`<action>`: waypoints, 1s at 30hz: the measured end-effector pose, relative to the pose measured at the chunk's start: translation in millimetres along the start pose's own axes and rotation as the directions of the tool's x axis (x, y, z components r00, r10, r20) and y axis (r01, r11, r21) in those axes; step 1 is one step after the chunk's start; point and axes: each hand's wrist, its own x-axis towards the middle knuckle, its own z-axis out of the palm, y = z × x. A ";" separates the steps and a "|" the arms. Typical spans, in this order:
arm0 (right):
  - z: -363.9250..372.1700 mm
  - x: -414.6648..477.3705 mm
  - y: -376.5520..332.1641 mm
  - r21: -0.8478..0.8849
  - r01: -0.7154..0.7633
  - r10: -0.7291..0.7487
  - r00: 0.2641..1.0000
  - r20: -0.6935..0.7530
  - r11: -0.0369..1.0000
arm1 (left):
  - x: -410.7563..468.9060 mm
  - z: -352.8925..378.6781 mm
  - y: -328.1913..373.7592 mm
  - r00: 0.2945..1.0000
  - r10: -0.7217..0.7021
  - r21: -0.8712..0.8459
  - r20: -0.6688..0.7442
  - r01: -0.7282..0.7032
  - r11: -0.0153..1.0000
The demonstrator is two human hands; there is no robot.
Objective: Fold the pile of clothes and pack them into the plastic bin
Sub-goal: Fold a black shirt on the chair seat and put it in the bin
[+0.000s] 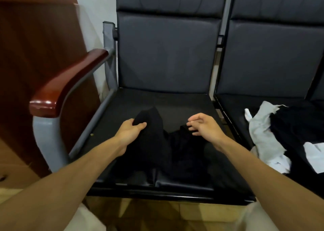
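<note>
**Dark padded bench with a black garment under both hands**

Dark padded seats joined in a row form the bench (175, 97), which stands against a pale wall (98, 6). A glossy reddish wooden armrest (70, 83) on a grey metal frame closes off the bench's left end. Beyond it stands a brown wood panel (35, 46). A tan floor (157, 211) shows below the front edge of the seat.

A black garment (157, 143) lies crumpled on the nearest seat and reaches down to its front edge. The left hand (130, 130) grips one raised corner of this garment, with the thumb on top and the fingers curled under the cloth. The right hand (205, 125) is at the garment's other raised edge with its fingers loosely bent. Whether they pinch the fabric or only hover at it I cannot tell, because black cloth merges with the black seat there.

On the next seat to the right, well apart from the hands, lies the pile of clothes (289, 125). A grey garment (261, 130) is draped over the pile's left side, dark cloth sits in the middle, and a white piece (313, 153) lies at its near right.
</note>
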 end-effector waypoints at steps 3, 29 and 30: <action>-3.9 9.5 23.6 -0.342 0.074 -0.046 0.995 0.088 0.937 | 20.0 -8.8 -11.6 0.998 0.037 0.356 -0.049 -0.017 0.934; -35.4 11.7 20.1 -0.291 0.253 -0.307 0.938 -0.157 0.923 | 21.5 24.1 -24.9 0.821 0.173 0.723 0.544 -0.563 0.400; -37.4 11.0 20.4 -0.263 0.226 -0.285 0.935 -0.211 0.938 | 20.2 23.7 -24.4 0.831 0.135 0.728 0.539 -0.541 0.422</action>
